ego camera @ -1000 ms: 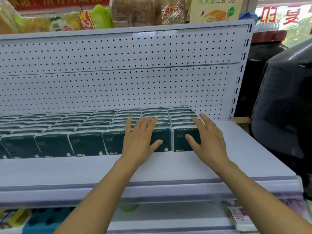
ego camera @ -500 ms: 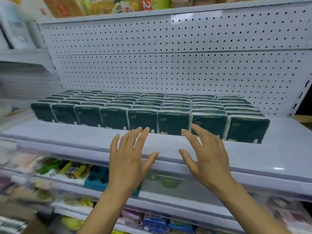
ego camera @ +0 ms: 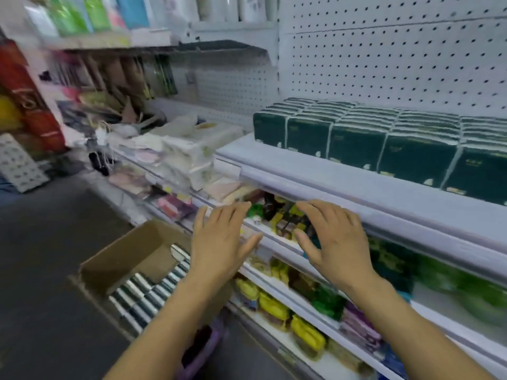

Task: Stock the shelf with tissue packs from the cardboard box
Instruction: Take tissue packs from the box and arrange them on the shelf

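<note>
Both the left hand (ego camera: 222,239) and right hand (ego camera: 333,239) hover spread and empty between the stocked shelf (ego camera: 356,185) and the cardboard box (ego camera: 120,259) of tissue packs (ego camera: 145,294) lower left, where a hasty grab could spill packs.

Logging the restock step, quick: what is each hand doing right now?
Left hand: open, fingers spread, holding nothing.
Right hand: open, fingers spread, holding nothing.
</note>
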Tool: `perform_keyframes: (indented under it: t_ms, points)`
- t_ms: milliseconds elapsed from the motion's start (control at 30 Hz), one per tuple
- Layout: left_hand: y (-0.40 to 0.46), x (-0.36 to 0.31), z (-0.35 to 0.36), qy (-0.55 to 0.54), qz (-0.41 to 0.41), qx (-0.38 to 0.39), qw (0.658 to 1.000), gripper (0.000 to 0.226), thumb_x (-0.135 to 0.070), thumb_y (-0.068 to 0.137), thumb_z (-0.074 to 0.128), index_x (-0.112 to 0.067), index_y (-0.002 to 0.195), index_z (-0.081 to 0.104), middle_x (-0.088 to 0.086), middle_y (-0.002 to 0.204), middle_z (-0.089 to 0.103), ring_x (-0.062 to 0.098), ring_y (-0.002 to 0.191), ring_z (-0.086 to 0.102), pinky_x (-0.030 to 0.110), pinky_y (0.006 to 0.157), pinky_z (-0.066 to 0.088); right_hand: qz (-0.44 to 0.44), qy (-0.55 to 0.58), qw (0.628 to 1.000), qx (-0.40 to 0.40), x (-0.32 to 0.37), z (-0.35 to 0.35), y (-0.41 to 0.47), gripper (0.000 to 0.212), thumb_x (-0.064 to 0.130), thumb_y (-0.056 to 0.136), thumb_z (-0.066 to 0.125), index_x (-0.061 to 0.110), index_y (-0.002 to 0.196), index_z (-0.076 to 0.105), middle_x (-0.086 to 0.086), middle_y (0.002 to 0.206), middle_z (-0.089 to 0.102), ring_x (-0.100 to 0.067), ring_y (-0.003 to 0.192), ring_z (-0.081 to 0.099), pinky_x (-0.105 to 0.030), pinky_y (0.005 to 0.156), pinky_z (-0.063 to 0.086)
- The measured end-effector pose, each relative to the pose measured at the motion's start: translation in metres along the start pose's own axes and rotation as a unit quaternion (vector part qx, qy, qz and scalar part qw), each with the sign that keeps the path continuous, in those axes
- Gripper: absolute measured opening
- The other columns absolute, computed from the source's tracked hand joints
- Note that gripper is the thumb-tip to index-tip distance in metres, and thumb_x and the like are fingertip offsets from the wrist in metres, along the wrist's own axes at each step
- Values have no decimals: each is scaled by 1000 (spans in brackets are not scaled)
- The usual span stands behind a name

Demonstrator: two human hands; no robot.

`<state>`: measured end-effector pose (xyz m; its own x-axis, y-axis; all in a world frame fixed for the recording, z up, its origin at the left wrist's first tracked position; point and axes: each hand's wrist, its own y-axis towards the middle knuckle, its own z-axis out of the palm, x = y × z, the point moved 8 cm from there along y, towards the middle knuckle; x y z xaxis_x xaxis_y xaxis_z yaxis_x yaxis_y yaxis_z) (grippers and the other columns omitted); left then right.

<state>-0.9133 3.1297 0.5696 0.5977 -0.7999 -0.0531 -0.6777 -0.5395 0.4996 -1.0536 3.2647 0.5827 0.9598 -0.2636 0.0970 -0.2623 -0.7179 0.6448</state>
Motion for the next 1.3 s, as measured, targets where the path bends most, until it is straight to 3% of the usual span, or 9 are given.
perform_keyframes:
  t_ms: [133, 233, 467, 633, 800, 967, 1100, 1233, 1300]
  points:
    - [-21, 99, 16, 33, -58, 66, 996, 67, -67, 89, 29, -29, 142, 46, -7, 131, 60, 18, 125, 53, 48, 116, 25, -17, 40, 998, 41, 56, 71, 26, 45, 44, 94, 42, 15, 124, 62, -4, 120, 64, -26, 108, 59, -39, 84, 44]
    - [-43, 165, 31, 33, -115, 97, 988, 61, -64, 94, 40, -32, 146, 39, -7, 136, 57, 17, 131, 47, 45, 117, 19, -25, 67, 993, 97, 90, 121, 40, 45, 44, 92, 41, 17, 122, 61, -3, 115, 64, -27, 102, 61, -39, 78, 47]
    - [-90, 275, 87, 24, -250, 150, 956, 72, -70, 88, 27, -29, 144, 43, -5, 135, 57, 21, 125, 51, 44, 109, 31, -70, 130, 964, 222, 148, 240, 67, 35, 36, 90, 59, 20, 121, 61, -1, 113, 65, -26, 103, 61, -38, 77, 50]
    - [-110, 353, 147, -21, -370, 187, 910, 62, -57, 95, 48, -30, 149, 35, -3, 144, 50, 23, 133, 45, 45, 107, 36, -99, 162, 933, 304, 185, 345, 95, 38, 35, 92, 55, 18, 126, 60, -3, 118, 64, -27, 105, 60, -37, 81, 48]
    - [-132, 426, 229, -96, -488, 209, 842, 59, -54, 96, 50, -26, 147, 36, 2, 135, 58, 24, 121, 55, 42, 93, 48, -100, 164, 894, 404, 212, 467, 110, 36, 34, 97, 51, 20, 130, 54, -2, 126, 58, -23, 117, 52, -34, 86, 46]
    - [-152, 474, 325, -177, -576, 238, 761, 62, -47, 99, 51, -19, 151, 33, 5, 131, 61, 24, 108, 62, 38, 85, 53, -84, 134, 855, 494, 229, 599, 98, 15, 31, 94, 52, 16, 91, 55, -3, 87, 61, -25, 85, 61, -33, 67, 46]
    - [-167, 502, 382, -169, -610, 248, 734, 62, -49, 96, 54, -20, 147, 37, 5, 132, 61, 26, 113, 61, 38, 87, 52, -83, 111, 854, 501, 240, 676, 89, 25, 27, 93, 57, 19, 75, 43, 2, 71, 49, -19, 66, 54, -31, 57, 44]
    - [-172, 519, 412, -66, -615, 276, 736, 64, -57, 91, 56, -19, 140, 40, 6, 135, 55, 30, 119, 56, 47, 100, 42, -104, 46, 855, 507, 254, 718, 84, 8, 20, 95, 54, 13, 97, 51, -6, 90, 65, -15, 64, 56, -23, 46, 30]
    - [-169, 523, 420, -9, -604, 302, 738, 68, -62, 89, 56, -16, 136, 39, 7, 132, 55, 30, 117, 56, 46, 100, 37, -100, 6, 850, 517, 262, 733, 80, 28, 20, 97, 53, 5, 120, 48, -11, 106, 65, -23, 83, 66, -25, 53, 36]
